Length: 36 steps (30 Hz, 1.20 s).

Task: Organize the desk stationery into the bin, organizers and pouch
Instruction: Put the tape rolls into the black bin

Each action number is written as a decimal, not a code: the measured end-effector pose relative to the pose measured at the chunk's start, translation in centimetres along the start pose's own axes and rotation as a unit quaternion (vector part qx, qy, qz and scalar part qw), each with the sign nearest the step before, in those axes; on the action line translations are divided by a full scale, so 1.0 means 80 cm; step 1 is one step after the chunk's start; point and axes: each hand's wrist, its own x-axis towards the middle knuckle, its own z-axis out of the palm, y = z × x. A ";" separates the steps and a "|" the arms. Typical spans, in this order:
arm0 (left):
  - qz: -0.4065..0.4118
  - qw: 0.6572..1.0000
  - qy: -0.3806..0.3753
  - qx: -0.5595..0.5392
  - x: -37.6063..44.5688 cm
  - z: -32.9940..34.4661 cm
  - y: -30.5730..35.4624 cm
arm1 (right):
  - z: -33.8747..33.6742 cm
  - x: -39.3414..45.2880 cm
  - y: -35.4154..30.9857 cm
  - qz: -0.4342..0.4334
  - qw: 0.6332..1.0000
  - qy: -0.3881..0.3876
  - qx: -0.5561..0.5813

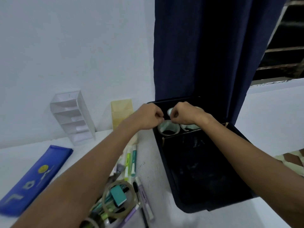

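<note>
Over the far compartment of the dark bin, left hand and right hand knuckle to knuckle, fingers curled, fingertips meeting just above a tape roll. Pinching something small, apparently; cannot tell what. Second roll just beneath the right fingers, a third just behind them.

Likely slips: roll tipping against the divider or landing askew if released unevenly.

Well behind the fingers, toward the wrists: loose markers, another tape ring, blue pouch. Bin's near interior too dark to read; fingertip contact hidden.
</note>
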 end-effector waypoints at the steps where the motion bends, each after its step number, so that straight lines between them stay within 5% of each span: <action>1: -0.007 1.000 0.004 0.013 -0.016 -0.011 -0.007 | -0.001 -0.007 -0.019 -0.036 0.999 0.001 0.011; 10: -0.213 0.975 -0.063 0.006 -0.226 -0.060 -0.110 | 0.065 -0.058 -0.180 -0.247 0.957 -0.154 -0.004; 17: -0.288 0.934 -0.189 -0.093 -0.354 -0.036 -0.130 | 0.139 -0.070 -0.212 -0.269 0.907 -0.281 -0.160; 30: -0.267 0.934 -0.230 -0.056 -0.362 -0.016 -0.125 | 0.157 -0.071 -0.210 -0.256 0.928 -0.241 -0.124; 36: -0.297 0.943 -0.150 -0.009 -0.323 -0.056 -0.120 | 0.107 -0.061 -0.196 -0.236 0.957 -0.162 -0.050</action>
